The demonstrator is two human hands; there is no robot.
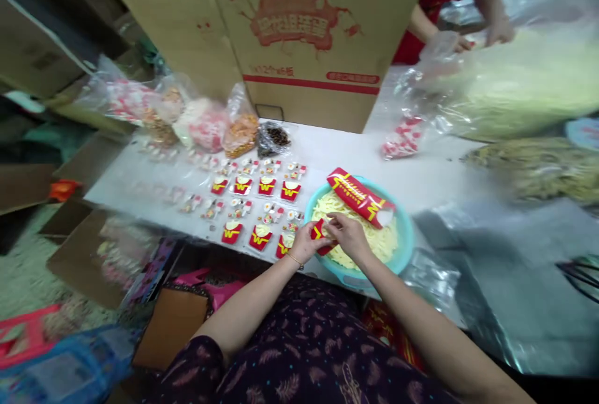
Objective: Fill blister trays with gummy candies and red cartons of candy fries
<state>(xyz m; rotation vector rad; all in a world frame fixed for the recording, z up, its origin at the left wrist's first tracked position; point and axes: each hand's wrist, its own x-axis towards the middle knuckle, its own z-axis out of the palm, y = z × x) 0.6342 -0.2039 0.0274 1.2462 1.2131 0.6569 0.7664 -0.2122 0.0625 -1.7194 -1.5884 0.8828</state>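
Red carton (318, 230) is sitting in the left hand (305, 243), whose fingers are gripping it above the near left rim of a turquoise basin (408, 235). The right hand (347, 235) is bending its fingertips together at the carton's mouth; whether they are pinching anything, I cannot tell. Pale strips (386, 243) are filling the basin, which is standing at the near edge of the white counter (327, 148), and a stack of nested cartons (358, 197) is lying across its far side. Left of the basin, pale-topped cartons (243, 186) are lying in two rows, one along the near edge, one farther in, with clusters of small pieces (240, 208) lying beyond each row. Clear bags (241, 132) are lining the far edge toward the far left corner, beside a tall cardboard box (309, 48). Right of the box, a co-worker's hand (500, 30) is resting by a large plastic bag (519, 79).
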